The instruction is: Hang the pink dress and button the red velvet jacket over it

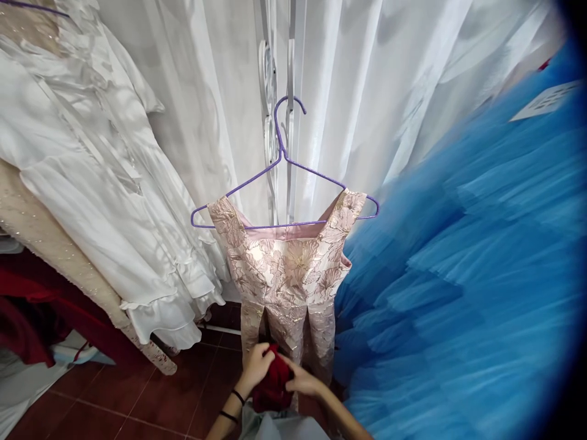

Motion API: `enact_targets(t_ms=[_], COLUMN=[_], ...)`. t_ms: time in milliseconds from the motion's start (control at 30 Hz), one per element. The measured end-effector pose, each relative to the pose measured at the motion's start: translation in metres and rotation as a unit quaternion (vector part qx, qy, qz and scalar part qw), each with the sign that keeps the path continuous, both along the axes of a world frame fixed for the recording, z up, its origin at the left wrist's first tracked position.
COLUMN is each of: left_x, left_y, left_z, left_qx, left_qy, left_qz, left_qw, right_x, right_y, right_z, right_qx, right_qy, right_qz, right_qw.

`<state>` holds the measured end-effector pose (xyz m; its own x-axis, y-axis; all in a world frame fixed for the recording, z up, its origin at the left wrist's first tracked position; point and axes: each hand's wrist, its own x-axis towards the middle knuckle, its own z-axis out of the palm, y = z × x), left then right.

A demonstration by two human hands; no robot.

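Low in the middle, a bundled piece of dark red cloth (pixel 272 386) is between my two hands; its kind is unclear. My left hand (pixel 257 366), with two black bands at the wrist, is closed on the cloth's upper left edge. From the other side, my right hand (pixel 303 380) grips it, fingers along its right edge. Just beyond hangs a pink and gold floral brocade dress (pixel 293 275), its straps over a purple hanger (pixel 314 169). My hands and the cloth cover part of its skirt.
White ruffled dresses (pixel 105 177) and a beaded beige garment (pixel 55 244) hang at left. Blue layered tulle (pixel 472 275) fills the right side. White curtains (pixel 367 79) hang behind a metal rack (pixel 291 73). Red tiles (pixel 165 391) cover the floor.
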<state>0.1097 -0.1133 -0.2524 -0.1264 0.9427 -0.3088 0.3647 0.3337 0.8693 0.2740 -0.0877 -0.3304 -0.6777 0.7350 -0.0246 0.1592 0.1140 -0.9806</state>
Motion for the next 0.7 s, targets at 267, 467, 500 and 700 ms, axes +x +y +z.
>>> enact_targets(t_ms=[267,467,500,700], left_x=[-0.032,0.000,0.010,0.023], left_y=[0.000,-0.011,-0.009,0.001], left_z=[0.122,0.152,0.148,0.135], left_qx=[0.164,0.287,0.293,0.334], left_qy=[-0.300,-0.143,-0.103,-0.052], left_qz=[0.032,-0.133,-0.100,0.036], left_qw=[0.939,0.938,0.945,0.941], right_x=[-0.004,-0.015,-0.018,-0.005], right_y=[0.033,0.049,0.049,0.049], right_z=[0.162,0.261,0.272,0.318], right_qx=[-0.011,-0.038,-0.052,0.129], right_qy=[0.169,0.364,0.374,0.337], right_qz=[-0.099,-0.325,-0.321,-0.344], right_qw=[0.981,0.872,0.868,0.867])
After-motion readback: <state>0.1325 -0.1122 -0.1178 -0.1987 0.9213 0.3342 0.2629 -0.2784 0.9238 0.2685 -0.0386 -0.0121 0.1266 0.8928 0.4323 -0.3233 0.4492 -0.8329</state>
